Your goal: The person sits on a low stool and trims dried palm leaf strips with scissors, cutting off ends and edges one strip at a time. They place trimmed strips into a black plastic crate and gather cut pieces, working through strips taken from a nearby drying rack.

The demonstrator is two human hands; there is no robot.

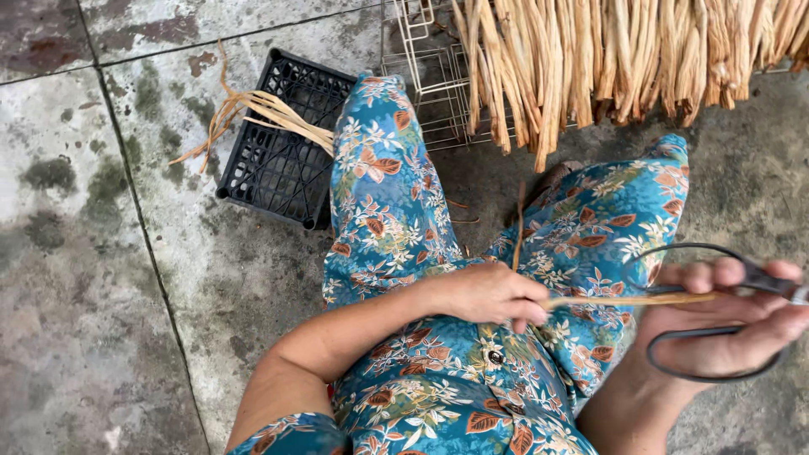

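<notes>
My left hand [493, 295] rests on my lap over blue flowered trousers and pinches one end of a thin dried straw strip [628, 299]. The strip runs to the right into my right hand [729, 316]. That hand grips black scissors [716, 337] with large loop handles, fingers through the loops, the blades pointing off the right edge. The strip lies against the scissors at the right hand.
A black plastic crate [278, 160] lies on the stained concrete floor at upper left, with a few straw strips [261, 114] draped over it. A white wire rack [434, 72] holds a big bundle of dried straw [624, 55] along the top.
</notes>
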